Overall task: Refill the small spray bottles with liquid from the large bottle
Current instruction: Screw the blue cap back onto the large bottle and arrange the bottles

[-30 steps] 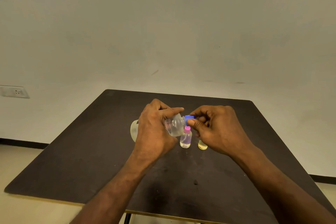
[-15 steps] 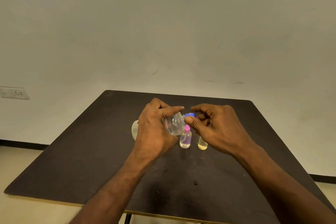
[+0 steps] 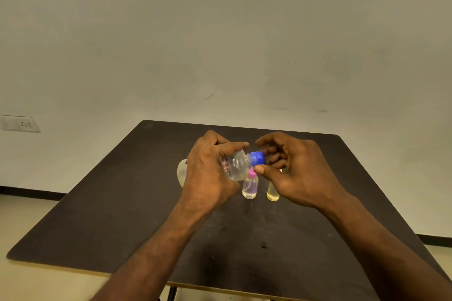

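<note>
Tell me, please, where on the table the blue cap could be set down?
Bare tabletop lies left of the left hand, and along the near edge. It is crowded by the pink-capped bottle and yellow bottle, under the right hand.

Left hand (image 3: 208, 173) grips large clear bottle (image 3: 234, 166), tipped sideways above dark counter (image 3: 97, 215), neck pointing right. Blue cap (image 3: 257, 158) on. Right hand (image 3: 298, 173) at cap: thumb touches cap's lower edge, fingers (image 3: 269, 140) curled above it. Pink-capped small bottle (image 3: 250, 187) and yellowish small bottle (image 3: 272, 193) upright beneath. Wall socket (image 3: 20, 124) far left.
</note>
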